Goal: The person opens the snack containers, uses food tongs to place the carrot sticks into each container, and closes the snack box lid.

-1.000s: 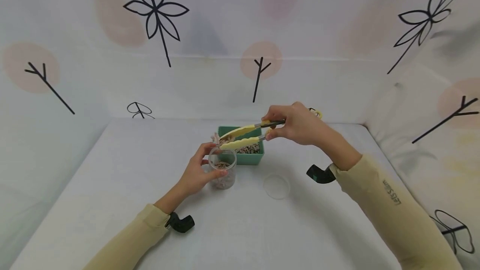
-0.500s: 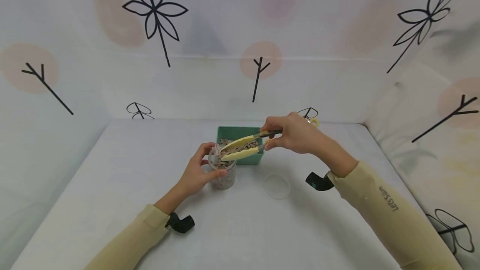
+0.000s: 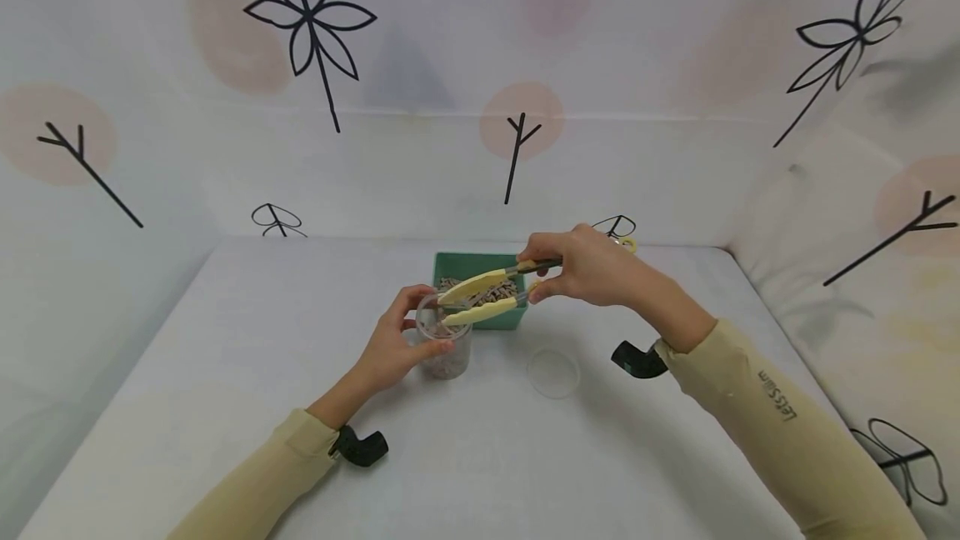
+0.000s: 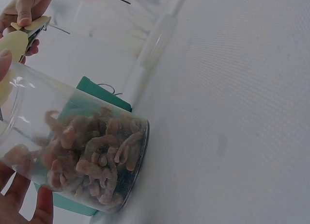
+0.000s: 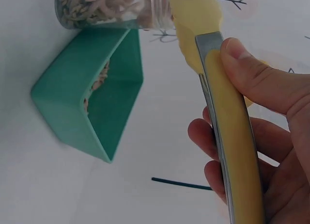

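My left hand point(image 3: 392, 354) holds a clear round jar point(image 3: 447, 363) upright on the table, fingers and thumb around its side. Brownish-pink twisted strips point(image 4: 97, 156) fill much of the jar in the left wrist view. My right hand point(image 3: 603, 269) grips yellow-tipped metal tongs point(image 5: 232, 127) by their handles. The tong tips stand apart over the jar's mouth, and I see no strip between them. Right behind the jar is a green rectangular box point(image 3: 501, 322), with more strips point(image 3: 495, 294) inside. The tongs cover part of the box.
A clear round lid point(image 3: 553, 373) lies flat on the white table point(image 3: 480, 465), to the right of the jar. Patterned white cloth point(image 3: 420, 173) hangs behind the table and along its sides.
My right hand has come down, bringing the tong tips to the jar's mouth. The clump of strips between the tips has left them and dropped into the jar. The left hand stays still.
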Demonstrator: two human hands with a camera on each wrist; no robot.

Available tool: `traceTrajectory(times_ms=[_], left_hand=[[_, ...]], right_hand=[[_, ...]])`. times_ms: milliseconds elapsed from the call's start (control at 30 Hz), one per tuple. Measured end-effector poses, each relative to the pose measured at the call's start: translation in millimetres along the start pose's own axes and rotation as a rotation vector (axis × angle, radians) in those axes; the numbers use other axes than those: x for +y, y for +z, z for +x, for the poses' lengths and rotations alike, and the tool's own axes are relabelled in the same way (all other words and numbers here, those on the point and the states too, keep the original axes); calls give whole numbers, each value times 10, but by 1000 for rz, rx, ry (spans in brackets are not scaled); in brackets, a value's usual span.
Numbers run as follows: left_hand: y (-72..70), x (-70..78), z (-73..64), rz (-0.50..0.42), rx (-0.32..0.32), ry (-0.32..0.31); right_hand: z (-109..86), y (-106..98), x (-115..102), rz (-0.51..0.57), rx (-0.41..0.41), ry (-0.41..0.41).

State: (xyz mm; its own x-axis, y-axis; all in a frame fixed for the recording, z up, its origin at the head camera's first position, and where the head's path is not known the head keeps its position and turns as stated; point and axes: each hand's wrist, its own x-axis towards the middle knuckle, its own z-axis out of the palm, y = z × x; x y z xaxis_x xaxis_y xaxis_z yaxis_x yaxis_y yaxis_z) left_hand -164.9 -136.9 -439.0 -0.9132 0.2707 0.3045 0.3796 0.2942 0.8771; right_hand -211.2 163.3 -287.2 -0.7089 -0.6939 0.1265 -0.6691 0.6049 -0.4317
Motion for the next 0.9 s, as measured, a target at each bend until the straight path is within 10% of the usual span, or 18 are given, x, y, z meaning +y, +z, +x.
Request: traceTrajectory(times_ms=[333, 900], left_hand=[[-6, 10, 6, -4, -6, -8], [-18, 32, 4, -18, -15, -11]], right_hand=[[-39, -58, 88, 47, 16, 5], [120, -7, 454, -42, -5, 263]])
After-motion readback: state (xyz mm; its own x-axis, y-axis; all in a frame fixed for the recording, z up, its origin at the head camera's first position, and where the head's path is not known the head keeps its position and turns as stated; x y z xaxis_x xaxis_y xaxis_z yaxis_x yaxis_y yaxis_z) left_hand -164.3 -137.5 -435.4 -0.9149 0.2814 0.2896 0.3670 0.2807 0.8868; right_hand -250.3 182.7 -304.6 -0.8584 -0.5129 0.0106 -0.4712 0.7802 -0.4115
